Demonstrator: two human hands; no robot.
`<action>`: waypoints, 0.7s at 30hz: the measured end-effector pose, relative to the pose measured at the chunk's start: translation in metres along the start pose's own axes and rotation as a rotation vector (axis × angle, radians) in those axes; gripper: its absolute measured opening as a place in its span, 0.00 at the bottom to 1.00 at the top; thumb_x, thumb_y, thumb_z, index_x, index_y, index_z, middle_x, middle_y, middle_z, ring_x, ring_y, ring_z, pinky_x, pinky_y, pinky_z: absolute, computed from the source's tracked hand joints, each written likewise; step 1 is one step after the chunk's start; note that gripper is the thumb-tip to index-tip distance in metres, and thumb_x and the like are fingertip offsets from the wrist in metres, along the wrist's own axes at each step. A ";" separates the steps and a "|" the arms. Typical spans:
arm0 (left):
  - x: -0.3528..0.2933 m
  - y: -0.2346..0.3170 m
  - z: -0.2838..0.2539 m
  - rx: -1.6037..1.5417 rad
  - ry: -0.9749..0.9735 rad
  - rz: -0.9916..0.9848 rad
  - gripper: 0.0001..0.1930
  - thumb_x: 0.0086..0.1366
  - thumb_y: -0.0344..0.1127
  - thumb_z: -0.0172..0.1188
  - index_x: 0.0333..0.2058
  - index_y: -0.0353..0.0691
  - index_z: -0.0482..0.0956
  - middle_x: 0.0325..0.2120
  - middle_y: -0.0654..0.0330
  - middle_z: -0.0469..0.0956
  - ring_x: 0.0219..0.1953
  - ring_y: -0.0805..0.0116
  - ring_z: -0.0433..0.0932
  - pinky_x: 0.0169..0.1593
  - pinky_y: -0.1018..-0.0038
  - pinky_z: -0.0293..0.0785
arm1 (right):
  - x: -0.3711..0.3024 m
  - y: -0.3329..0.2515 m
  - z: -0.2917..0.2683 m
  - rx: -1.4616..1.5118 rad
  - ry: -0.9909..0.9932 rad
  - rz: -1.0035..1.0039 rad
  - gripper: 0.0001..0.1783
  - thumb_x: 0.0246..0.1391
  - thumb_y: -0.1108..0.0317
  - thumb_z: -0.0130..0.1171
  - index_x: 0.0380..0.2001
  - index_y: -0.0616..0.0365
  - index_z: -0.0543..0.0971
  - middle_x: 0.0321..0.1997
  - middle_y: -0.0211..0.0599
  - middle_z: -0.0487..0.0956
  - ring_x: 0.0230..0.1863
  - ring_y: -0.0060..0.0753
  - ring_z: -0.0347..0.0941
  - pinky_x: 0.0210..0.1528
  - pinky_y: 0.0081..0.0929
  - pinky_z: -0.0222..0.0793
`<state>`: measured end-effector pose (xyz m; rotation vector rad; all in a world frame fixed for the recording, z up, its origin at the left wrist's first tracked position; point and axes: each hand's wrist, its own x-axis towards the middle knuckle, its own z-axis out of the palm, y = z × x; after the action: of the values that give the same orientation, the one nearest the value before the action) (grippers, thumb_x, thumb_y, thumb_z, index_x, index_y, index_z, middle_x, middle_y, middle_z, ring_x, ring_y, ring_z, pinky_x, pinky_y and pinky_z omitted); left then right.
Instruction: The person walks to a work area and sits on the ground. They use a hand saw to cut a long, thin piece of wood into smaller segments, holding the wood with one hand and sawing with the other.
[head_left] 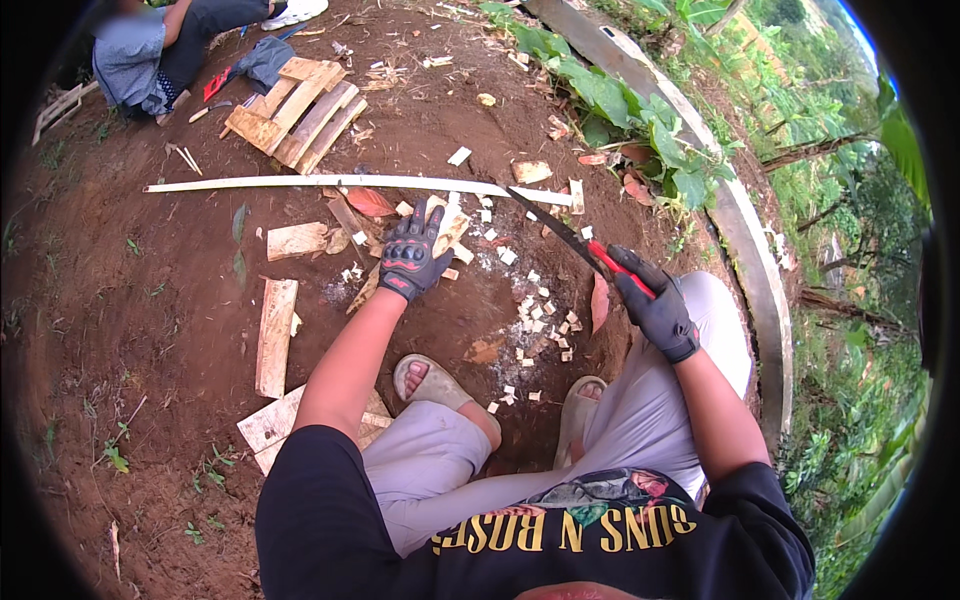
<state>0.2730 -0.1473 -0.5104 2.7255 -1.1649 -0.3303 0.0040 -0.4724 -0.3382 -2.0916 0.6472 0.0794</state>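
My left hand [411,258], in a black glove with red marks, presses down on a short pale wooden piece [450,232] lying on the bare soil. My right hand [655,305], also gloved, grips the red handle of a long dark machete [548,222], whose blade points up-left toward a long thin white strip of wood [300,184]. The blade tip sits close to that strip's right part. Several small white wood chips [540,315] are scattered on the ground between my hands, just beyond my sandalled feet [425,378].
Flat boards [275,335] lie left of my arm, and a small stack of planks [298,115] sits farther back. Another person [160,50] crouches at the top left. A curved concrete edge [745,230] with leafy plants runs along the right.
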 end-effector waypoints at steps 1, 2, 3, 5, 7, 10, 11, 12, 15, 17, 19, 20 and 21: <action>0.002 0.007 0.003 -0.001 0.018 0.028 0.46 0.66 0.55 0.69 0.79 0.47 0.64 0.80 0.45 0.58 0.73 0.39 0.69 0.75 0.46 0.66 | 0.000 -0.006 -0.001 0.016 -0.015 0.054 0.25 0.72 0.59 0.65 0.68 0.51 0.83 0.59 0.47 0.89 0.59 0.39 0.87 0.62 0.35 0.78; 0.005 0.013 0.004 -0.002 0.035 0.056 0.46 0.66 0.55 0.69 0.79 0.47 0.64 0.80 0.45 0.58 0.73 0.39 0.69 0.75 0.46 0.66 | -0.002 -0.014 -0.002 0.032 -0.027 0.113 0.25 0.72 0.59 0.65 0.68 0.51 0.83 0.60 0.48 0.89 0.60 0.41 0.87 0.63 0.36 0.78; 0.008 0.016 0.013 -0.007 0.062 0.107 0.47 0.66 0.55 0.69 0.79 0.47 0.64 0.80 0.44 0.58 0.74 0.40 0.69 0.75 0.47 0.66 | -0.007 -0.023 -0.005 0.061 -0.036 0.193 0.25 0.72 0.59 0.65 0.68 0.52 0.83 0.60 0.48 0.89 0.60 0.43 0.87 0.64 0.36 0.78; 0.013 0.031 0.016 0.012 -0.014 0.170 0.47 0.66 0.57 0.70 0.79 0.47 0.63 0.80 0.43 0.58 0.75 0.40 0.67 0.76 0.48 0.65 | -0.019 -0.024 -0.010 0.040 0.006 0.164 0.24 0.72 0.60 0.65 0.68 0.53 0.83 0.60 0.49 0.88 0.61 0.44 0.87 0.65 0.37 0.77; 0.013 0.032 0.020 -0.025 -0.021 0.197 0.45 0.69 0.57 0.67 0.79 0.47 0.64 0.81 0.44 0.57 0.77 0.41 0.65 0.77 0.49 0.63 | -0.034 -0.019 -0.009 -0.049 0.078 -0.075 0.24 0.72 0.61 0.65 0.67 0.54 0.83 0.61 0.49 0.88 0.63 0.44 0.86 0.66 0.37 0.77; 0.008 0.015 0.032 -0.083 0.024 0.191 0.40 0.74 0.56 0.62 0.79 0.47 0.65 0.82 0.47 0.56 0.79 0.43 0.63 0.78 0.50 0.61 | -0.060 -0.040 0.000 -0.001 0.070 0.017 0.24 0.71 0.63 0.64 0.68 0.55 0.82 0.63 0.49 0.87 0.65 0.45 0.85 0.67 0.38 0.76; 0.010 0.012 0.034 -0.074 0.025 0.187 0.38 0.76 0.55 0.61 0.78 0.47 0.65 0.82 0.48 0.56 0.79 0.44 0.63 0.78 0.50 0.61 | -0.068 -0.046 0.003 0.014 0.072 0.025 0.25 0.71 0.64 0.64 0.68 0.55 0.82 0.63 0.50 0.87 0.65 0.45 0.84 0.67 0.39 0.76; 0.012 0.009 0.037 -0.065 0.026 0.181 0.36 0.77 0.54 0.59 0.78 0.47 0.66 0.82 0.49 0.56 0.79 0.45 0.63 0.79 0.50 0.60 | -0.076 -0.053 0.008 0.031 0.078 0.032 0.25 0.71 0.65 0.64 0.68 0.56 0.82 0.64 0.50 0.86 0.66 0.46 0.84 0.67 0.39 0.76; 0.016 0.019 0.042 -0.025 0.027 0.192 0.32 0.78 0.49 0.58 0.76 0.45 0.69 0.81 0.48 0.59 0.79 0.45 0.63 0.79 0.49 0.60 | -0.083 -0.058 0.003 -0.079 0.056 -0.116 0.26 0.68 0.66 0.66 0.68 0.52 0.82 0.65 0.53 0.85 0.62 0.54 0.86 0.64 0.40 0.79; 0.013 0.015 0.047 -0.009 0.054 0.194 0.31 0.79 0.50 0.56 0.75 0.44 0.70 0.80 0.47 0.59 0.80 0.45 0.61 0.79 0.47 0.59 | -0.077 -0.060 0.004 -0.055 0.049 -0.109 0.27 0.68 0.66 0.67 0.69 0.53 0.81 0.65 0.52 0.85 0.62 0.54 0.86 0.63 0.40 0.79; 0.014 0.020 0.050 -0.019 0.132 0.193 0.30 0.78 0.48 0.58 0.72 0.41 0.74 0.80 0.47 0.61 0.80 0.44 0.61 0.80 0.47 0.59 | -0.074 -0.055 0.009 -0.019 0.063 -0.115 0.28 0.67 0.66 0.67 0.69 0.54 0.81 0.65 0.52 0.85 0.61 0.52 0.87 0.63 0.39 0.80; 0.015 0.022 0.050 -0.024 0.166 0.195 0.29 0.78 0.48 0.59 0.71 0.40 0.75 0.79 0.46 0.61 0.80 0.44 0.61 0.80 0.47 0.58 | -0.073 -0.053 0.009 -0.032 0.071 -0.136 0.27 0.67 0.66 0.67 0.69 0.54 0.81 0.65 0.53 0.85 0.61 0.52 0.87 0.63 0.39 0.79; 0.018 0.029 0.050 -0.115 0.199 0.147 0.26 0.74 0.47 0.63 0.63 0.37 0.81 0.78 0.44 0.63 0.80 0.43 0.61 0.79 0.47 0.59 | -0.071 -0.051 0.009 -0.044 0.080 -0.157 0.27 0.67 0.66 0.67 0.68 0.55 0.81 0.65 0.53 0.86 0.61 0.51 0.87 0.63 0.38 0.79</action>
<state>0.2522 -0.1834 -0.5548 2.4905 -1.2404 -0.1011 -0.0314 -0.4132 -0.2837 -2.1896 0.5310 -0.0802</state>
